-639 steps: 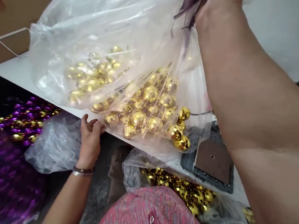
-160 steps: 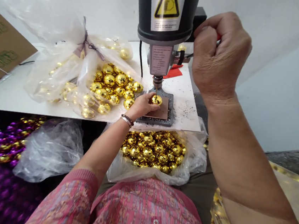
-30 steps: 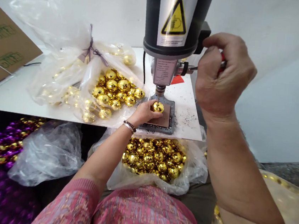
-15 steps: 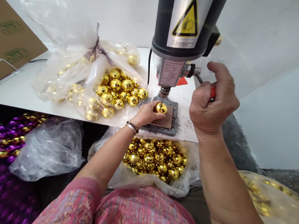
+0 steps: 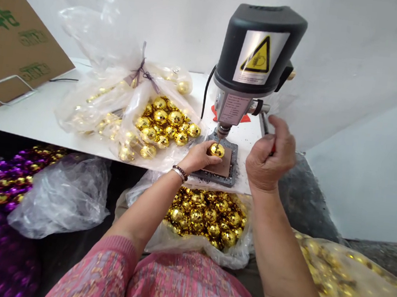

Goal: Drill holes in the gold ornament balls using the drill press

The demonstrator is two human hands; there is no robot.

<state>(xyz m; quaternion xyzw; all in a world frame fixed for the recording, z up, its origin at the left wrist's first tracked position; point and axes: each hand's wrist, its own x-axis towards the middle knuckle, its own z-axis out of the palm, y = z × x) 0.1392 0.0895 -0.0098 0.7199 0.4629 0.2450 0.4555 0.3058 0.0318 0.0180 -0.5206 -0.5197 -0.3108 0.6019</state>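
Judging from its shiny faceted shell, the gold ball is probably light, stiff and slippery, best held around its sides. It is pinched there by the left grip, on the brown board under the drill; the red handle is loosely enclosed by the right grip. A yellow warning triangle is displayed; smaller print cannot be read.

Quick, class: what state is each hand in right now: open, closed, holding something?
Left hand: closed, holding a gold ball.
Right hand: closed, holding a lever.
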